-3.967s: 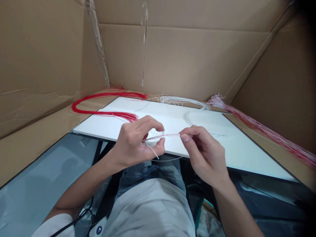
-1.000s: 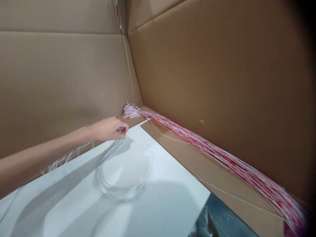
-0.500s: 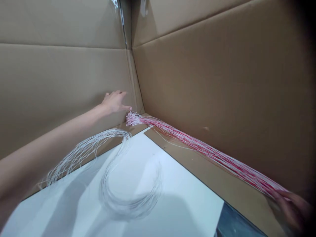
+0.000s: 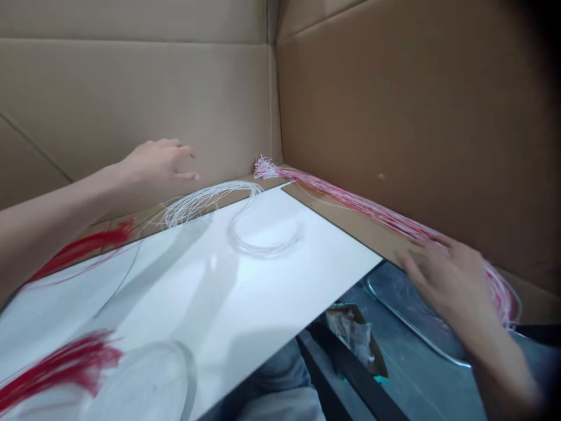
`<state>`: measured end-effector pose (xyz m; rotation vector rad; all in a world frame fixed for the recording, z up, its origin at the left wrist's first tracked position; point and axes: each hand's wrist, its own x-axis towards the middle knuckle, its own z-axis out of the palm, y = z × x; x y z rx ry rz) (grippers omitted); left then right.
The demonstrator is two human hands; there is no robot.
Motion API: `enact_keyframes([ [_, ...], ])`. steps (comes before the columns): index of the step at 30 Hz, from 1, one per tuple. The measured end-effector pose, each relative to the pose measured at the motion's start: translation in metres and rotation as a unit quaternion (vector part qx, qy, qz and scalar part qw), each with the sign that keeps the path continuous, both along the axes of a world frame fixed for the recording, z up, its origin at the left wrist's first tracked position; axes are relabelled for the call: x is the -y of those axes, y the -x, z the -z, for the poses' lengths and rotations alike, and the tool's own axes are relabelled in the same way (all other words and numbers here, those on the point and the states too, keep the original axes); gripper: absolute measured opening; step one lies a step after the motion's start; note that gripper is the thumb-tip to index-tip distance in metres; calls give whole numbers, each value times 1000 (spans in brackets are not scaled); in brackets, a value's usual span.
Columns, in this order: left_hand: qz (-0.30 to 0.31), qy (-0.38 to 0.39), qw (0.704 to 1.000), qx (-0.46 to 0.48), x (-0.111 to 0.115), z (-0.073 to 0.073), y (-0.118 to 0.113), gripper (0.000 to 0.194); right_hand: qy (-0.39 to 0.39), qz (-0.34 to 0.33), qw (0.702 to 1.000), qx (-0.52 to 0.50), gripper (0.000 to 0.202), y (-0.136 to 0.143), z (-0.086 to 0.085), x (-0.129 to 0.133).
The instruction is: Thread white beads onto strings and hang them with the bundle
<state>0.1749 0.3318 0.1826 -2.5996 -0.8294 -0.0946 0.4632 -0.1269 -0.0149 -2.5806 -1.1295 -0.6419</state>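
A long bundle of thin red and white wires (image 4: 363,204) lies along the right cardboard wall, its frayed white tips in the far corner. My right hand (image 4: 456,275) is over the near part of this bundle, thumb apart from the fingers; it looks open, and whether it touches the wires I cannot tell. My left hand (image 4: 160,164) hovers with fingers spread and holds nothing, above and left of a curved bundle of white wires (image 4: 199,202). These white wires loop onto the white tabletop (image 4: 272,292).
Red wires (image 4: 96,242) lie along the tabletop's left back edge, and a second red bundle (image 4: 65,368) is at the near left beside a pale coil (image 4: 186,374). Cardboard walls (image 4: 140,99) enclose the back and right. Below stands an open box (image 4: 357,333) with clear plastic.
My view has tilted down and turned left. My left hand has drawn back from the corner and the wire tips. My right hand has loosened from the red and white bundle.
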Motion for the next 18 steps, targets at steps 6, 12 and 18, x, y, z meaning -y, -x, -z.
enact_keyframes([
  [6, 37, 62, 997, -31, 65, 41, 52, 50, 56, -164, 974, -148, 35, 25, -4, -99],
  [12, 68, 173, 982, -19, 109, 128, 21, 61, 97, -183, 958, -199, 30, 1, -3, -155],
  [18, 35, 186, 981, 34, 86, 168, -26, 45, 77, -221, 945, -228, 27, -11, -3, -143],
])
